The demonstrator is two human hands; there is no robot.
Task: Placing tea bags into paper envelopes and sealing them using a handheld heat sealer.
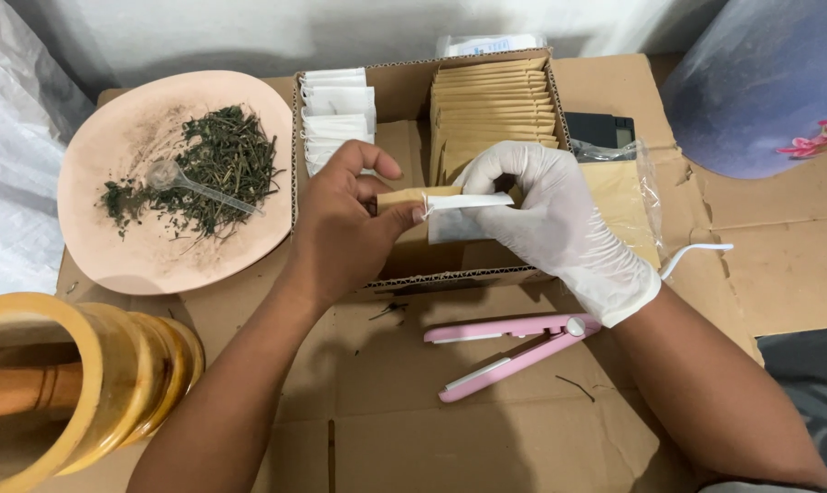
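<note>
A small white tea bag [463, 217] is held at the centre of the view, just above the front edge of an open cardboard box [404, 91], and is being fed into a brown paper envelope [413, 196] gripped beside it. The left hand [340, 224], bare, is closed on the envelope, its fingers [368, 164] curled round the paper and pinching it shut-tight at the mouth; the right hand [546, 215], in a white glove, is closed on the tea bag, pinched between thumb and forefinger. Inside the box, one stack of empty white bags [338, 110] is seen at 11 o'clock of the hands and one row of brown envelopes [491, 105] at 1 o'clock; the single pieces are too many and too close to be counted. One pink plate [112, 256] with loose dried herb [221, 164] and one clear plastic spoon [189, 183] lies at 9 o'clock. One pink heat sealer [509, 351], open, lies at 5 o'clock on the flattened cardboard [779, 265] covering the table, and one wooden mortar with pestle [57, 393] sits at 8 o'clock. It is judged that the thin bag could be creased or torn if forced against a pinched envelope mouth, and herb could be spilled; the sealer's cord [696, 256] could be snagged by the right wrist.
</note>
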